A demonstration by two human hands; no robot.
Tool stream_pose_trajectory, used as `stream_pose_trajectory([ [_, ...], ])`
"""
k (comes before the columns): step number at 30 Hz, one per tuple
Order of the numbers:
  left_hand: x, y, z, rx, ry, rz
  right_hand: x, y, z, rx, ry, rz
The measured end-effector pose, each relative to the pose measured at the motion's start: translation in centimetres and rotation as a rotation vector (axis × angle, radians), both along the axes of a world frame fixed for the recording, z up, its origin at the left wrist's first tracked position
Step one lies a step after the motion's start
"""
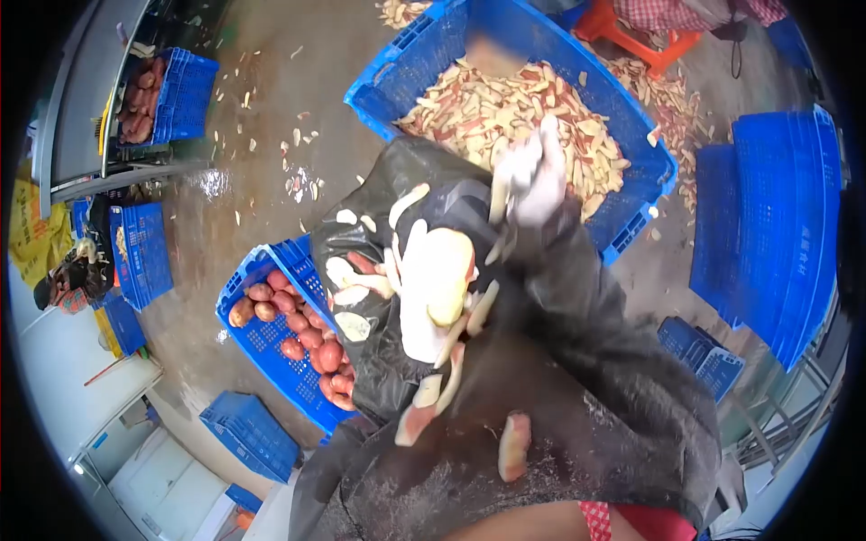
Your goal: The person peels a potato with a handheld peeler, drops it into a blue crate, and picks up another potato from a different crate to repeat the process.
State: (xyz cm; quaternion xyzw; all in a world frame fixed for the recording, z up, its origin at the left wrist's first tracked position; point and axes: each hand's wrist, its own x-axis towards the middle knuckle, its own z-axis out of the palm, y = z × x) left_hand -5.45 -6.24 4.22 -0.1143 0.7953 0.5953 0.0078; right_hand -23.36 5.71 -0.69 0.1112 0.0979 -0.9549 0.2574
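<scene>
My left hand (417, 320), in a white glove, is wrapped round a peeled, pale yellow potato (453, 257) above my lap. Farther forward and to the right, my right hand (539, 185), also in a white glove, is closed and smeared by motion. It grips what looks like a peeler (512, 171), whose outline is blurred. Strips of peel (431, 410) lie on the dark apron (541, 397) over my legs, and some hang near the potato. A blue crate (645, 162) heaped with potato peelings (523, 108) stands in front of my knees.
To my left, a blue crate (262, 347) holds several red-skinned potatoes (311, 338). Stacked blue crates (785, 234) stand at the right. An orange stool (622, 36) and another person's checked clothing (663, 13) are at the top. Scattered peel lies on the wet floor (262, 162).
</scene>
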Motion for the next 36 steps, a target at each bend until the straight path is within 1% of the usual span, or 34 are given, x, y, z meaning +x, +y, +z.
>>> stream_pose_trajectory([
  [1, 0.9, -0.1, -0.3, -0.277, -0.017, -0.118, 1.4, -0.4, 2.5, -0.093, -0.024, 0.015],
  [2, 2.5, 0.3, -0.7, -0.117, -0.171, 0.046, 3.4, -1.4, 3.5, 0.002, -0.017, 0.139],
  [3, 2.6, 1.0, -1.2, 0.157, -0.21, 0.197, 2.5, -1.4, 2.6, 0.21, -0.092, 0.017],
  [4, 2.5, 1.7, -1.3, 0.449, -0.203, 0.324, 0.3, -1.6, 0.6, 0.413, -0.15, -0.104],
  [5, 2.2, 1.7, -0.8, 0.593, -0.206, 0.338, -1.4, 0.1, -2.9, 0.534, -0.147, -0.108],
  [6, 1.9, 1.6, -0.1, 0.735, -0.22, 0.356, -2.2, 0.6, -2.0, 0.038, -0.007, -0.15],
  [7, 1.3, 1.6, 0.7, 0.804, -0.234, 0.342, -1.1, 0.8, -1.1, -0.058, -0.055, -0.09],
  [8, 0.9, 1.4, 1.6, 0.849, -0.269, 0.329, 1.3, 0.2, 2.8, -0.144, -0.134, -0.028],
  [9, 1.0, 1.1, 2.3, 0.874, -0.308, 0.301, 2.7, -0.4, 3.4, -0.134, 0.017, 0.073],
  [10, 0.6, 1.0, 2.1, 0.897, -0.318, 0.275, 3.1, -0.9, 3.2, -0.117, -0.053, 0.164],
  [12, 0.6, 0.9, 2.2, 0.852, -0.3, 0.204, 2.6, -1.2, 1.9, -0.15, -0.147, 0.195],
  [13, 0.5, 0.8, 2.2, 0.78, -0.295, 0.153, 3.0, -1.2, 1.3, -0.215, -0.19, 0.207],
  [14, 0.3, 0.9, 2.2, 0.688, -0.293, 0.107, 3.3, -1.3, 2.2, -0.237, -0.252, 0.246],
  [16, 0.2, 1.0, 2.2, 0.447, -0.316, 0.026, 3.9, -1.6, 3.1, -0.179, -0.211, 0.332],
  [17, 0.1, 1.0, 2.0, 0.314, -0.34, -0.015, 3.7, -1.6, 5.1, 0.06, -0.181, 0.305],
  [18, 0.1, 1.3, 1.1, 0.247, -0.33, -0.007, 3.3, -1.5, 4.3, 0.118, -0.179, 0.267],
  [20, -0.6, 0.9, 1.9, 0.508, -0.425, 0.054, 1.1, -0.8, -0.3, 0.232, -0.171, 0.188],
  [21, -1.1, 0.7, 2.4, 0.632, -0.476, 0.095, -1.2, 0.9, -4.1, 0.334, -0.045, 0.08],
  [22, -1.2, 0.7, 3.1, 0.898, -0.595, 0.194, -1.9, 1.9, -5.5, -0.082, -0.121, 0.037],
  [24, -1.9, 1.7, 2.8, 0.994, -0.419, 0.306, 1.7, -0.5, 1.9, 0.145, -0.074, -0.125],
  [25, -1.5, 2.3, 2.7, 1.039, -0.35, 0.374, 3.3, -0.8, 2.1, -0.111, 0.177, 0.132],
  [26, -1.2, 2.5, 1.9, 1.179, -0.279, 0.382, 2.4, -1.2, 3.2, 0.415, 0.021, 0.012],
  [27, 1.1, 0.8, -1.6, 1.129, -0.453, 0.379, 0.8, -0.6, 0.1, 0.214, -0.119, 0.003],
  [28, 0.5, 0.5, -1.4, 1.076, -0.476, 0.358, -1.3, -0.3, -0.2, 0.007, -0.235, -0.001],
  [29, -0.3, 0.1, -1.0, 1.023, -0.499, 0.336, -2.1, 0.3, -0.3, 0.046, -0.089, 0.076],
  [30, -0.5, 0.6, 0.0, 0.969, -0.404, 0.312, -0.8, 0.4, -0.3, 0.237, 0.016, -0.042],
  [32, 0.4, 0.0, -0.5, 1.048, -0.451, 0.305, -0.1, 0.2, 1.6, 0.154, 0.074, -0.06],
  [34, 0.2, 0.0, -0.3, 1.11, -0.497, 0.291, -2.2, 1.5, -4.4, 0.544, -0.169, -0.022],
  [35, 1.3, -0.6, -1.8, 1.315, -0.509, 0.308, -2.6, 2.2, -6.3, 0.115, -0.109, -0.181],
  [36, 0.8, -1.0, -3.5, 0.978, -0.415, 0.154, -1.2, 1.4, -2.4, 0.239, 0.187, -0.202],
])
